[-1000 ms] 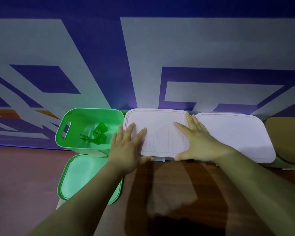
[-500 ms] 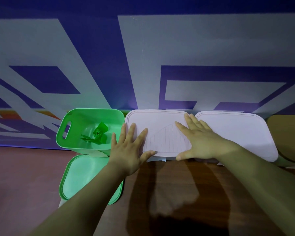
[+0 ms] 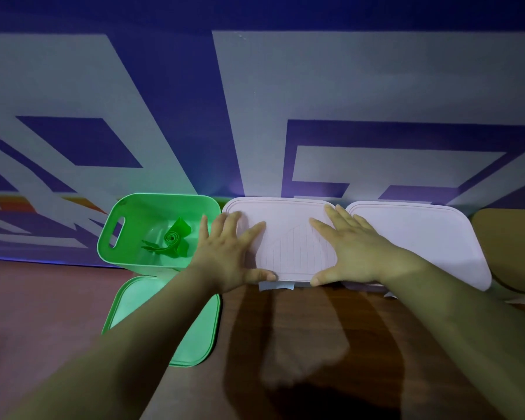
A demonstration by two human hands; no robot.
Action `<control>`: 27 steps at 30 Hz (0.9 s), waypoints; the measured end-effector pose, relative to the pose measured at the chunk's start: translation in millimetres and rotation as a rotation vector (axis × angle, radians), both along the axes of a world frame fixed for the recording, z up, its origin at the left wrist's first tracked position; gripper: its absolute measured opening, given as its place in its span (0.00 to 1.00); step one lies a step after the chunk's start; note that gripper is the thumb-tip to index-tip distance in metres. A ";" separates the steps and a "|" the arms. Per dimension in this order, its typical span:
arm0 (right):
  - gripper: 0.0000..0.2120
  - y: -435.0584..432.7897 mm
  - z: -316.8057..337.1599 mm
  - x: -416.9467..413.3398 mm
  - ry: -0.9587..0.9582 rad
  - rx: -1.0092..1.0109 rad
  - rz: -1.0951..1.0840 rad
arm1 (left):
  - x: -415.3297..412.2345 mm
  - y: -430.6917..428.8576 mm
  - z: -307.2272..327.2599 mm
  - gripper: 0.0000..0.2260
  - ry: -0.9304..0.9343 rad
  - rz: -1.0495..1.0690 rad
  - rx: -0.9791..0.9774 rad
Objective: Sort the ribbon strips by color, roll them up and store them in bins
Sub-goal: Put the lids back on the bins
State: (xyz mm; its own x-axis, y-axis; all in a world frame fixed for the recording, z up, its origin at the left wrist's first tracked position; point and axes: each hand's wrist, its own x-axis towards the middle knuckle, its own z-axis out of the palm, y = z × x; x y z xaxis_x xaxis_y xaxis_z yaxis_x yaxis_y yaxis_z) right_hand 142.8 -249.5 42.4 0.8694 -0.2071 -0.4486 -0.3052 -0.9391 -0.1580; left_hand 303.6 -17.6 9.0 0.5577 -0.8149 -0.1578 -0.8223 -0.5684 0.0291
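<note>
A green bin [image 3: 115, 237] stands open against the wall, with rolled green ribbon [image 3: 173, 239] inside. Its green lid [image 3: 134, 307] lies flat on the table in front of it. Beside it on the right is a pale pink lid [image 3: 285, 219] closing a middle bin. My left hand [image 3: 228, 256] rests flat on that lid's left part, thumb at its front edge. On its right part my right hand [image 3: 350, 253] lies flat with fingers spread. A second pale pink lid [image 3: 422, 234] covers another bin further right.
A tan bin [image 3: 509, 237] stands at the far right edge. A blue and white patterned wall [image 3: 255, 116] rises directly behind the bins. The brown wooden table [image 3: 300, 344] stretches toward me, with my shadow on it.
Both hands have shifted slightly on the middle pink lid, the left one sliding further onto it. The bins have not moved.
</note>
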 end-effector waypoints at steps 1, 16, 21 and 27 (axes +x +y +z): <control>0.58 -0.2 -0.2 -1.3 -0.009 0.006 -0.003 | 5.2 -2.6 -1.0 0.48 0.018 -0.027 0.018; 0.47 7.0 -30.7 0.6 -0.065 -0.111 0.019 | 9.7 -2.7 -12.5 0.47 0.048 -0.066 0.031; 0.48 7.2 -30.6 -0.2 -0.068 -0.104 0.015 | 10.1 -3.1 -13.0 0.46 0.065 -0.062 0.037; 0.45 22.7 -16.8 -6.5 -0.197 -0.082 -0.081 | -0.8 10.2 -0.7 0.45 0.075 -0.004 -0.059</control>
State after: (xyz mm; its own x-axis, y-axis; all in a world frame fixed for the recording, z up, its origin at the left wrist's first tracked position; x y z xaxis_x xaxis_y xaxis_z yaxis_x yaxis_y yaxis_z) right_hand 136.3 -226.8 25.6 0.9175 -0.3086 -0.2509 -0.3511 -0.9248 -0.1464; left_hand 302.7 -7.4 8.3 0.5427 -0.8263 -0.1507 -0.8188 -0.5605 0.1242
